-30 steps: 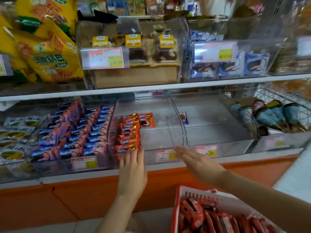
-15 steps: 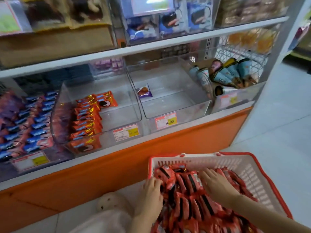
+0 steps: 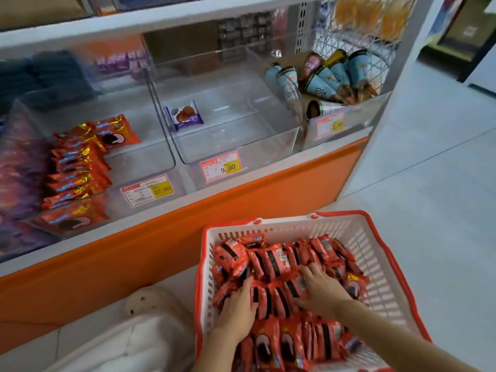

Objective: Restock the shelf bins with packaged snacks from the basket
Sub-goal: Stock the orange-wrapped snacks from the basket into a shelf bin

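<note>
A white basket with a red rim [image 3: 371, 238] stands on the floor at lower right, full of red snack packs [image 3: 271, 261]. Both my hands are down in it. My left hand [image 3: 237, 308] lies on the packs at the basket's left side, fingers spread. My right hand [image 3: 322, 289] rests on the packs to its right, fingers splayed. A group of packs sits between the two hands. On the shelf at left, a clear bin [image 3: 150, 159] holds a row of matching red packs [image 3: 77, 167] along its left half.
The clear middle bin [image 3: 241, 140] holds one purple pack [image 3: 183, 116]. A bin at right holds blue cone snacks [image 3: 328, 76]. Price tags [image 3: 221, 166] hang on the bin fronts. An orange base panel [image 3: 241, 202] runs below. A pale shoe [image 3: 150, 299] sits left of the basket.
My hands left the shelf edge and dropped into the basket. Since half a second ago they have slid closer together over the packs, and the view has tilted further down.
</note>
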